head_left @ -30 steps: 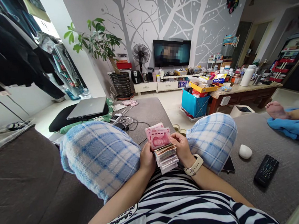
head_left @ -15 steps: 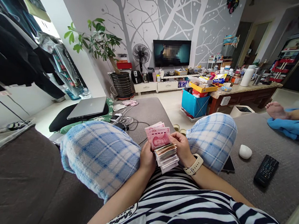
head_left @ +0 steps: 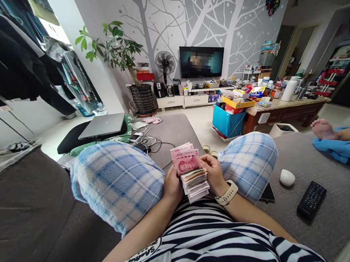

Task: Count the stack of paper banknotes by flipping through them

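A thick wad of banknotes [head_left: 187, 164] is between my two hands, above my lap. Pink notes marked 100 stand fanned at its top, and the folded edges of many more notes hang below them. My left hand [head_left: 173, 183] is closed round the wad's left side, its thumb along the edge. On the right side, my right hand [head_left: 214, 172] pinches the pink notes at their right edge with thumb and finger. A pale watch [head_left: 228, 193] is on my right wrist. My fingers behind the notes are hidden.
On the sofa to my right lie a white mouse [head_left: 287, 177], a black remote [head_left: 311, 200] and a dark phone-like slab [head_left: 268, 193]. Another person's bare foot [head_left: 324, 130] rests farther right. Cables [head_left: 158, 146] and a laptop [head_left: 102, 126] lie to the left. A cluttered table [head_left: 304, 103] stands ahead.
The pink notes at the top of the wad have shifted very slightly. Both hands stay in nearly the same place and grip.
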`<state>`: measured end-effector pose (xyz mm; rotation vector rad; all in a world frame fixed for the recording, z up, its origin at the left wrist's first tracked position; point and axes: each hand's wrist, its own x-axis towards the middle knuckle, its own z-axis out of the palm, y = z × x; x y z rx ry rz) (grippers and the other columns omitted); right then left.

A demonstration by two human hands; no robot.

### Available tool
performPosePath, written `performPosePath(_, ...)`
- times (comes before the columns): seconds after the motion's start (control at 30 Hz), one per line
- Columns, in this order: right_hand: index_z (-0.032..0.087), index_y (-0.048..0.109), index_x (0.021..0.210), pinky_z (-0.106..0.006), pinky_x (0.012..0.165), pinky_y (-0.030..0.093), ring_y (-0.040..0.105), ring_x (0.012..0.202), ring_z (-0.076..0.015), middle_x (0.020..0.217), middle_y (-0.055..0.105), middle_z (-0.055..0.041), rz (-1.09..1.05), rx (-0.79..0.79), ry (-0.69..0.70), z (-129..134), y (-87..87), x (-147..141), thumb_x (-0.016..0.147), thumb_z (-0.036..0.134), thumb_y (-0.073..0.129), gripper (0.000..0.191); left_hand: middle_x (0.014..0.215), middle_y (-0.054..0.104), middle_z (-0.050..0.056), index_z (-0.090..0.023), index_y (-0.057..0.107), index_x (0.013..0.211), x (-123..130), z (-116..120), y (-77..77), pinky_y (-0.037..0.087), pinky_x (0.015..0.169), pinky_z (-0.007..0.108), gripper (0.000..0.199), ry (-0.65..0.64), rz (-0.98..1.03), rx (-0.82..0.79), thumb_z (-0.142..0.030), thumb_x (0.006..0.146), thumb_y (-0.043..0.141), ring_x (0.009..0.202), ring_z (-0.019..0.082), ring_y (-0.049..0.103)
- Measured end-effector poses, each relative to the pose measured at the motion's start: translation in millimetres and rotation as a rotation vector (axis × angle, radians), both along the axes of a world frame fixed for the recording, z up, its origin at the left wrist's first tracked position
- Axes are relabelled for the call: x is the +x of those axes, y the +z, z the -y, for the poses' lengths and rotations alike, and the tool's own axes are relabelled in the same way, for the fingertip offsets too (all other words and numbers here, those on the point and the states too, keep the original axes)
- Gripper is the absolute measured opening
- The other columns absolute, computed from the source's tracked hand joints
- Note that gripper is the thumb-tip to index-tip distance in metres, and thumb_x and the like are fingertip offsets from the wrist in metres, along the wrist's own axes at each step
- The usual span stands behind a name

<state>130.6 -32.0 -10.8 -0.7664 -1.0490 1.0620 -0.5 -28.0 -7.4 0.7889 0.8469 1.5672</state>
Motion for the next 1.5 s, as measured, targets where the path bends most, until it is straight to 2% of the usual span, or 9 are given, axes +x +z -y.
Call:
performPosePath(0.2,0.019,0.063,0.072,-0.027,0.057,0.036,0.046,0.059,-0.0127,0.063,0.055,0.0029,-0.015,0.028,0.007,0.7,1.1,0.4,0.073,0.046,0.077,0.030,0.080,0.073,0.005,-0.014,0.072,0.078,-0.1,1.6,-0.6,0.052,0.075,0.033,0.021,-0.012,0.001,-0.019,-0.028,0.064,0.070,0.076,0.022,0.067)
performPosePath(0.4,0.019,0.061,0.069,-0.027,0.056,0.035,0.044,0.057,-0.0126,0.061,0.053,0.0031,0.019,0.043,-0.022,1.2,0.3,1.3,0.076,0.048,0.074,0.031,0.090,0.076,0.009,-0.014,0.073,0.087,-0.1,4.0,0.1,0.054,0.078,0.037,0.026,-0.081,0.023,0.022,-0.031,0.067,0.071,0.079,0.025,0.071)
performPosePath(0.63,0.020,0.062,0.069,-0.029,0.061,0.040,0.052,0.060,-0.0141,0.064,0.061,-0.0004,0.031,0.077,-0.005,1.1,-0.6,2.2,0.085,0.049,0.066,0.033,0.089,0.076,0.009,-0.015,0.069,0.094,-2.4,-3.0,-9.9,0.055,0.081,0.039,0.039,-0.101,0.092,-0.027,-0.039,0.065,0.079,0.080,0.025,0.073)
performPosePath(0.8,0.020,0.060,0.070,-0.027,0.058,0.038,0.049,0.058,-0.0128,0.062,0.058,0.0023,-0.021,0.015,-0.032,-0.2,2.1,1.7,0.072,0.045,0.079,0.032,0.091,0.076,0.008,-0.016,0.068,0.097,-3.4,-4.4,-13.3,0.055,0.081,0.038,0.041,-0.129,0.115,-0.019,-0.037,0.064,0.081,0.083,0.025,0.073)
performPosePath(0.93,0.021,0.059,0.078,-0.027,0.061,0.041,0.051,0.063,-0.0126,0.072,0.059,0.0028,-0.064,-0.027,-0.063,-2.8,3.2,1.4,0.062,0.039,0.086,0.036,0.093,0.076,0.009,-0.016,0.068,0.099,-4.4,-3.6,-14.1,0.055,0.079,0.038,0.042,-0.145,0.090,-0.019,-0.037,0.065,0.081,0.080,0.025,0.073)
performPosePath(1.1,0.019,0.062,0.072,-0.027,0.058,0.039,0.048,0.061,-0.0131,0.069,0.059,0.0011,-0.027,-0.079,0.013,-4.2,2.5,3.1,0.066,0.044,0.080,0.031,0.099,0.075,0.010,-0.015,0.068,0.099,-4.7,-2.5,-13.6,0.054,0.080,0.036,0.041,-0.137,0.052,-0.020,-0.036,0.065,0.081,0.084,0.024,0.072)
performPosePath(1.23,0.018,0.063,0.068,-0.027,0.055,0.035,0.045,0.058,-0.0121,0.064,0.057,0.0014,-0.006,-0.089,0.014,-4.2,2.0,3.9,0.068,0.046,0.077,0.031,0.092,0.075,0.009,-0.015,0.069,0.100,-3.7,-3.0,-13.7,0.054,0.080,0.035,0.043,-0.132,0.038,-0.015,-0.037,0.065,0.081,0.086,0.025,0.072)
performPosePath(1.33,0.017,0.063,0.068,-0.026,0.054,0.035,0.044,0.057,-0.0115,0.063,0.056,0.0020,-0.025,-0.103,0.010,-4.9,0.8,3.9,0.068,0.047,0.078,0.033,0.087,0.074,0.007,-0.016,0.070,0.096,-3.1,-5.5,-15.8,0.054,0.079,0.035,0.038,-0.116,0.046,0.002,-0.040,0.067,0.078,0.084,0.024,0.071)
performPosePath(1.5,0.017,0.062,0.067,-0.025,0.053,0.034,0.044,0.056,-0.0110,0.063,0.056,0.0021,-0.057,-0.124,0.009,-5.9,-1.4,3.6,0.067,0.049,0.079,0.036,0.085,0.072,0.004,-0.017,0.070,0.081,-4.1,-11.1,-21.4,0.052,0.077,0.030,0.021,-0.007,0.001,0.038,-0.036,0.071,0.070,0.081,0.019,0.067)
